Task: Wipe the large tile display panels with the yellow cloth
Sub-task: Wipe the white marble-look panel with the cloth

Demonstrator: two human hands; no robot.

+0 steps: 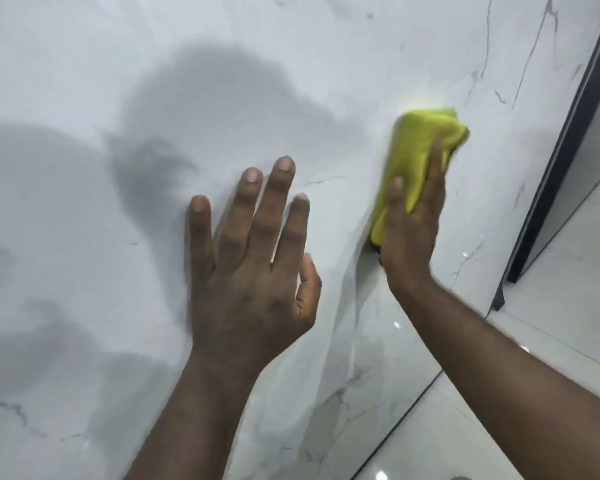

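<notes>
While the yellow cloth [420,150] was gripped between thumb and curled fingers of the right hand [409,237], it was pressed against the white marble-look tile panel [118,64], at 2 o'clock from the left hand [253,271]. That hand was laid flat on the panel, fingers straight and spread, nothing held. Dark frame edge [568,150] was seen at 3 o'clock.

On my feed, the left hand [253,292] and right hand [409,233] are bare, both forearms [194,410] bare to the frame edge, nails [286,164] short.
</notes>
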